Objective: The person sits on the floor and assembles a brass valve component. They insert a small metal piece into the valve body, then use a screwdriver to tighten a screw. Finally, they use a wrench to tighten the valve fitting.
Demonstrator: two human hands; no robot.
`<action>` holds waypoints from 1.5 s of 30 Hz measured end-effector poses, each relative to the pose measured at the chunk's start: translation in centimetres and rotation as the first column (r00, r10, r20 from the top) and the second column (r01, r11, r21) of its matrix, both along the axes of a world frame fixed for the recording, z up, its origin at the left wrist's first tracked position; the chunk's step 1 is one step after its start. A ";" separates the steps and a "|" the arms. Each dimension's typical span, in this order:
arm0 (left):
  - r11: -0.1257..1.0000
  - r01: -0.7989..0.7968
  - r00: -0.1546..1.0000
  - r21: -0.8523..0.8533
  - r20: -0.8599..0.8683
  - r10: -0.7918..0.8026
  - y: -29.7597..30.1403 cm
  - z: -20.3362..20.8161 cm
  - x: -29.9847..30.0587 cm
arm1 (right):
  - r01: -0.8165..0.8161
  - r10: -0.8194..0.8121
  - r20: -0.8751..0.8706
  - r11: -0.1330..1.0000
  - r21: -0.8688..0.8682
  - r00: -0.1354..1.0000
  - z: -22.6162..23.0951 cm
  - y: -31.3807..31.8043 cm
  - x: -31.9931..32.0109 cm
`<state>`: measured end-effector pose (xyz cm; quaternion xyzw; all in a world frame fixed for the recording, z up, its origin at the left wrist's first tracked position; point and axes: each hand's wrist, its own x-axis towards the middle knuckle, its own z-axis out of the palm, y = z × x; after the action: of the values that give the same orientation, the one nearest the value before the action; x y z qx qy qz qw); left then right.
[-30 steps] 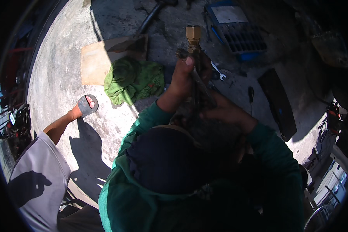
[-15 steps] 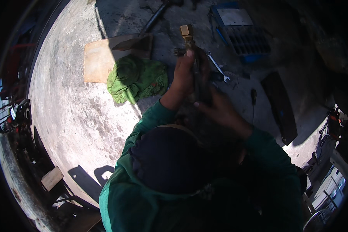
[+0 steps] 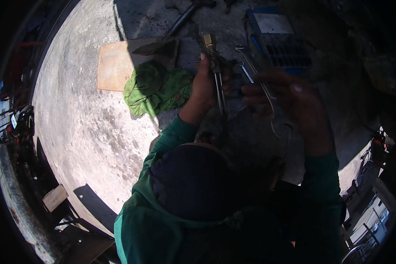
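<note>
My left hand is closed round a metal tube piece with two shiny parallel tubes. A brass hex fitting tops it, pointing away from me. To its right, my right hand holds a large combination wrench across its fingers, its ends sticking out both sides. The wrench stands apart from the fitting. Under the right fingers a smaller wrench lies on the floor, partly hidden. Left of my left hand is a crumpled green cloth.
A brown board lies beyond the cloth, a dark-handled hammer past it. At the far right sits an open blue case with compartments. A pale beam and a small wooden block are at the left edge.
My right hand has left the tube piece's lower end and moved right; the large wrench now shows in it. My left hand keeps its hold, with the fitting slightly nearer.
</note>
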<state>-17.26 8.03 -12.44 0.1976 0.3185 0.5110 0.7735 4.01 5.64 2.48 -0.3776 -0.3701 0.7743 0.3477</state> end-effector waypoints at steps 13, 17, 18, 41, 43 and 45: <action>0.994 0.055 0.992 -0.091 -0.105 -0.064 -1.0 0.8 2.4 | -0.311 0.029 0.661 0.897 0.314 0.750 -7.1 -0.4 -0.8; 0.993 0.081 0.994 -0.084 -0.063 -0.087 -1.5 -0.2 2.4 | -0.295 0.030 0.686 0.916 0.272 0.727 -7.7 -0.5 -1.2; 0.993 0.095 0.994 -0.069 -0.052 -0.099 -1.6 -0.4 2.3 | -0.286 0.031 0.702 0.925 0.249 0.711 -7.6 -0.5 -1.2; 0.985 0.061 0.922 0.161 -0.386 0.006 -2.3 0.5 1.2 | -0.310 0.370 0.236 0.916 -0.256 0.898 -9.7 -3.2 0.5; 0.992 -0.044 0.940 0.116 -0.331 0.080 -2.1 0.2 1.1 | -0.275 0.360 0.309 0.918 -0.285 0.880 -9.0 -3.6 0.0; 0.992 0.001 0.939 0.123 -0.341 0.041 -2.2 -0.1 0.6 | -0.256 0.318 0.410 0.946 -0.201 0.855 -8.3 -4.0 -1.1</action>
<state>-16.70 5.82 -12.59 0.3267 0.4188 0.4951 0.6876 2.92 1.68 -5.86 -0.5054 -0.4358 0.7368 0.1089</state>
